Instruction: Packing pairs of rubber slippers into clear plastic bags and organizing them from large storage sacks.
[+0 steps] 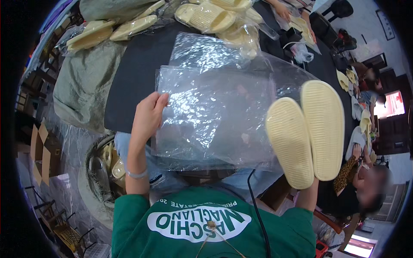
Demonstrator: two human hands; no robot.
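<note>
Clear plastic bags (215, 118) spread before me, left edge pinched in my left hand (150, 112)! Cream slippers (293, 144) at right block the right hand from my camera; I can't tell its grip. Wrapped slippers (206, 19) crowd the black table (129, 92) beyond.

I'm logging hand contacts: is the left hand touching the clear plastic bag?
Touching. The head view shows it: the left hand is closed on the left edge of the clear plastic bag.

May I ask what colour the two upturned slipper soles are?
The soles are pale yellow, clearest in the head view.
</note>
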